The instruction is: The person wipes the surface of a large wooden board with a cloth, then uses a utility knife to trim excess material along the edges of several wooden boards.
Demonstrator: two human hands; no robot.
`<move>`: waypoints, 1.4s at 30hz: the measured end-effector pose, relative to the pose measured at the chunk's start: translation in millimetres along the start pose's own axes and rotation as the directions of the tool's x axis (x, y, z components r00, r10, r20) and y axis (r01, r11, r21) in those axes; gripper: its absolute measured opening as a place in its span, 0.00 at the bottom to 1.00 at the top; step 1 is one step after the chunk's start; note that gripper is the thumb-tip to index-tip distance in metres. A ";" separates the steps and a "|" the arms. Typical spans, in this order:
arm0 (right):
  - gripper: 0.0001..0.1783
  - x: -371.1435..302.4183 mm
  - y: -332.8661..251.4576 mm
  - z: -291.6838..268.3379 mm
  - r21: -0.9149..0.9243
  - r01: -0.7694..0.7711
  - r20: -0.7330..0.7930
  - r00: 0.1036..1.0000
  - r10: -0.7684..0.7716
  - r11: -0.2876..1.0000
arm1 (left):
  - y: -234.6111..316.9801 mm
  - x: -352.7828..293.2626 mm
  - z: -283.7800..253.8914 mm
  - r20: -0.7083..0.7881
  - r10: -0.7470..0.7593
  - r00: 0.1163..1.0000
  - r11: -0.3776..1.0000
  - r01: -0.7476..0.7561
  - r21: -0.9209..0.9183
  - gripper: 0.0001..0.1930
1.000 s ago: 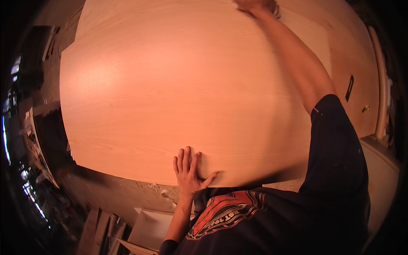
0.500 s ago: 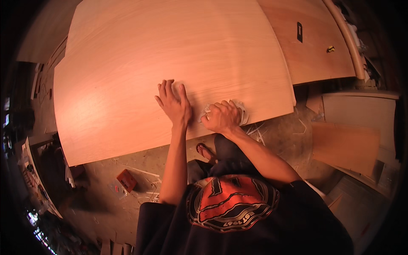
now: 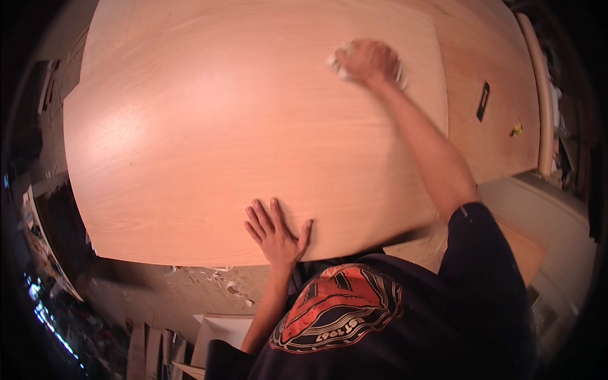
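A large light wooden board with a glossy surface lies flat in front of me and fills most of the view. My left hand rests flat on its near edge, fingers spread. My right hand is stretched out to the far right part of the board and presses a crumpled white cloth against the wood. The cloth shows only at the sides of my fingers.
A second wooden panel lies under the board at the right, with a small dark flat tool and a tiny yellow bit on it. A pale cabinet stands at the right. Debris and white scraps litter the floor below.
My right hand has moved with the cloth from the near edge beside my left hand out to the far right of the board. My left hand stays flat on the near edge.
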State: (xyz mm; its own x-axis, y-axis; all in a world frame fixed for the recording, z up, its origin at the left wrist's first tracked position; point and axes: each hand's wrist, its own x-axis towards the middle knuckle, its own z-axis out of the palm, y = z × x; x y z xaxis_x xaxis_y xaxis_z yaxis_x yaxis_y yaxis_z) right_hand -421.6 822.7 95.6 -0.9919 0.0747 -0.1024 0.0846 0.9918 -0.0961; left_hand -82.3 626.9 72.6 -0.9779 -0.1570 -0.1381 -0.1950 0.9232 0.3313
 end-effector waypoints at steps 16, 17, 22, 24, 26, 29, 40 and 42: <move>0.21 -17.5 -3.4 -23.3 0.140 0.017 0.011 1.000 -0.018 0.990 | -7.5 12.0 5.4 -0.160 0.061 0.985 0.996 -0.072 -0.061 0.40; 0.23 -41.9 16.3 3.3 0.127 0.096 -0.074 0.993 -0.088 0.987 | -6.2 15.2 11.1 -0.183 0.085 0.979 0.992 -0.100 -0.077 0.39; 0.21 -242.1 17.7 28.7 0.153 0.079 0.072 0.993 -0.091 0.985 | 18.0 29.1 27.3 -0.344 -0.101 0.933 0.966 0.009 -0.258 0.27; 0.21 -311.0 18.1 48.9 0.196 0.157 -0.084 0.986 -0.143 0.968 | 38.0 34.7 38.3 -0.361 -0.112 0.926 0.898 -0.061 -0.436 0.25; 0.21 -345.6 22.3 61.6 0.263 0.195 -0.142 0.977 -0.162 0.945 | 68.8 16.3 39.6 -0.356 -0.126 0.926 0.836 -0.094 -0.541 0.23; 0.21 -333.9 27.2 55.6 0.311 0.184 -0.125 0.981 -0.152 0.932 | 67.6 6.8 49.6 -0.395 -0.076 0.916 0.794 -0.184 -0.579 0.23; 0.21 -37.9 77.9 4.1 0.034 0.222 -0.288 0.936 -0.203 0.974 | 76.0 -19.8 22.1 -0.091 -0.024 0.996 0.979 0.005 -0.206 0.50; 0.20 28.9 74.2 0.2 -0.080 0.162 -0.297 0.938 -0.178 0.984 | 77.9 -17.7 23.4 -0.024 -0.041 0.999 0.989 0.038 -0.142 0.52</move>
State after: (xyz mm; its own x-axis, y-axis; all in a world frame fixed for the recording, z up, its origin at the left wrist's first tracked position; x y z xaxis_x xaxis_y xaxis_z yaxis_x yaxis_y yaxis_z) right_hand -443.9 898.4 85.3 -0.9736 -0.0759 0.2155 -0.0847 0.9959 -0.0323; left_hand -78.4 709.7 79.0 -0.9705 -0.2033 -0.1295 -0.2403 0.8574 0.4551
